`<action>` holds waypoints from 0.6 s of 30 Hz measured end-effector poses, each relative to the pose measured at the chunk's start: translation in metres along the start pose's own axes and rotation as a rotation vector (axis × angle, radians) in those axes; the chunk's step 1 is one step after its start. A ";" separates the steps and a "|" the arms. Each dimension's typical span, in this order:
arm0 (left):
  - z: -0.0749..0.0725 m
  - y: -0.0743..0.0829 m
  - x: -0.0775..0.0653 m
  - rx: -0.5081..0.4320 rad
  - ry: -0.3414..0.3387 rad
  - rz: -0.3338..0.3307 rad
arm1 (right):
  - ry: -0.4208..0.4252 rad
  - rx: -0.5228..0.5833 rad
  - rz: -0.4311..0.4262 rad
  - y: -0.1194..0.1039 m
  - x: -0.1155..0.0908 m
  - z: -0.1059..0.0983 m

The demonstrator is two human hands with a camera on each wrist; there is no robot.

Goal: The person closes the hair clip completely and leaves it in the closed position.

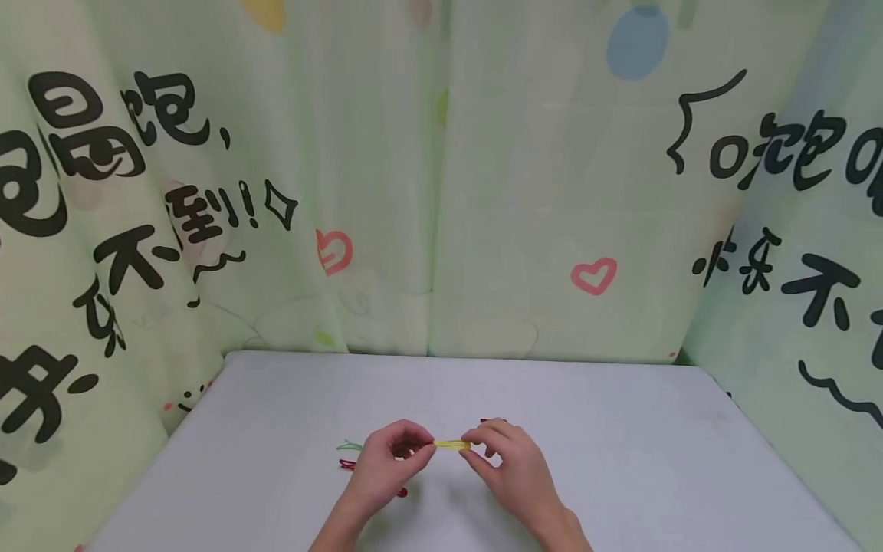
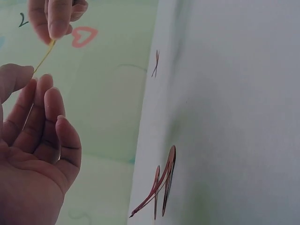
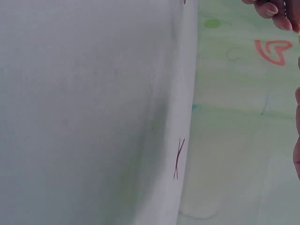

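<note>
Thin yellow strands (image 1: 451, 445) run side by side between my two hands, raised in front of me over the table. The thumb and fingertips of my left hand (image 1: 386, 464) pinch one end. Its other fingers are spread upward in the left wrist view, where the yellow looks like one thin line. My right hand (image 1: 510, 468) pinches the opposite end between thumb and fingers. Around the left hand lie green strands (image 1: 349, 445) and red strands (image 1: 346, 464), partly covered by it. In the right wrist view only a sliver of the right hand (image 3: 297, 140) shows.
A dark red looped bundle (image 2: 161, 183) lies on the white table (image 1: 655, 452). Farther off are crossed thin red strands (image 3: 178, 157). A small round red bit (image 1: 402, 493) shows beside the left wrist. Printed pale green curtains (image 1: 503, 192) enclose the table's back and sides.
</note>
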State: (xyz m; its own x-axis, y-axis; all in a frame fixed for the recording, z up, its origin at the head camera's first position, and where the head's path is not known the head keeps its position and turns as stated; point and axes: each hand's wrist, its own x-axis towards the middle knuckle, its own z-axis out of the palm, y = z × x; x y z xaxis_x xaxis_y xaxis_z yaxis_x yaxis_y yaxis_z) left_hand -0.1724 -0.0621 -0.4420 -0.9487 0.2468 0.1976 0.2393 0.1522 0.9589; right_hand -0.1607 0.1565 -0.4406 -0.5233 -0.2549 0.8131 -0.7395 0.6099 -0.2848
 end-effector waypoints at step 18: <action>-0.041 -0.009 -0.002 0.100 0.154 -0.020 | -0.067 -0.003 0.207 0.039 -0.002 -0.004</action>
State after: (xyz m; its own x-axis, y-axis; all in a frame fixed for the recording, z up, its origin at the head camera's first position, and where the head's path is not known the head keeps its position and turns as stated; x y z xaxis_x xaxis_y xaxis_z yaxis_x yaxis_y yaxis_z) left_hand -0.1816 -0.1034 -0.4427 -0.9721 0.0947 0.2146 0.2320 0.2522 0.9395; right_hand -0.1866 0.1836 -0.4511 -0.6908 -0.1731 0.7020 -0.6123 0.6565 -0.4405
